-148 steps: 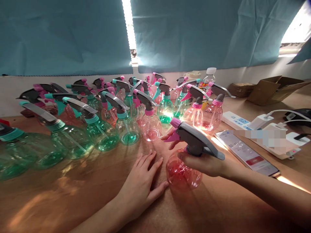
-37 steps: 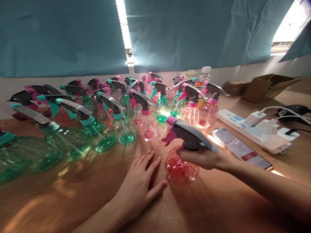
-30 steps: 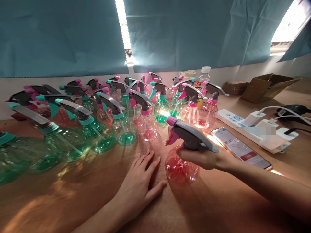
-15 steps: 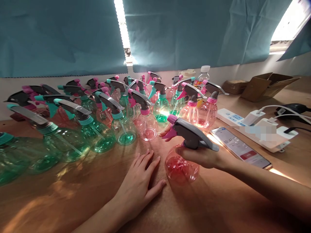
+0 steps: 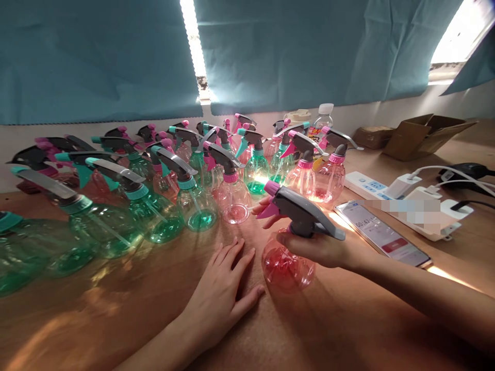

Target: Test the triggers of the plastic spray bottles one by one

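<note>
Standing on the near right of the table (image 5: 88,330), the red spray bottle (image 5: 288,268) in our hold could, we judge, twist or tip if its pink trigger (image 5: 269,207) were pulled hard, since we hold it high and nothing steadies the base. Our left hand (image 5: 218,288) rests palm down on the table just to its left, open, fingers loosely spread and holding nothing, the thumb near the bottle. Our right hand (image 5: 327,250) is curled around the bottle's neck, thumb on the near side, with fingers reaching out loosely by the trigger; whether they press it, we cannot tell. Just beyond our right forearm lies a phone (image 5: 382,234), which a careless swing of that arm might nudge. Slightly farther, on the left, stand green spray bottles (image 5: 154,219), with a pale pink spray bottle (image 5: 235,201) nearer the middle; pushing ours forward might knock that one. Farther right is a white power strip (image 5: 369,185), and at the far right an open cardboard box (image 5: 406,141). Blue cloth (image 5: 301,56) hangs behind them all.
</note>
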Demonstrator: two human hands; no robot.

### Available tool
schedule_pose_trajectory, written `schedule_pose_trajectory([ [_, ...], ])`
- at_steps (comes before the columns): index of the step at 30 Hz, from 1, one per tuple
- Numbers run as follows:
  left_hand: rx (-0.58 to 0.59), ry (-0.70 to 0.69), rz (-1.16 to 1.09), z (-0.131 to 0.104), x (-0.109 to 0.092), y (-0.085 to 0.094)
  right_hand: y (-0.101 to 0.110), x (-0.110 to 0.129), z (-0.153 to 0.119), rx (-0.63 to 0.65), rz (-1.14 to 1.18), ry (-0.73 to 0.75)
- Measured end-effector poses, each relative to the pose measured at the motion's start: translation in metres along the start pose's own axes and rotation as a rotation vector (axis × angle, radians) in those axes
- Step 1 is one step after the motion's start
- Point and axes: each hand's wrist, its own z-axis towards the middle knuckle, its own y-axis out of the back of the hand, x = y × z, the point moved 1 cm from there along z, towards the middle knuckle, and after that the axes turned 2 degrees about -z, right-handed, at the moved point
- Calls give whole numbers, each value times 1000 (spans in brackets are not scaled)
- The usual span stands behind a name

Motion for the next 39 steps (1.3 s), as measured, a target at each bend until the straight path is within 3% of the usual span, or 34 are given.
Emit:
schedule_pose_trajectory([
  [6,-3,-2,-1,1,0,0,-2,4,2,24,43,-32],
  [12,-11,-5,-4,1,0,-1,-7,11,8,-18,223,64],
  [19,-24,-8,-9,1,1,-1,-5,9,5,22,104,-43],
  [39,-21,-9,5,1,1,-3,-9,2,4,16,173,-7],
])
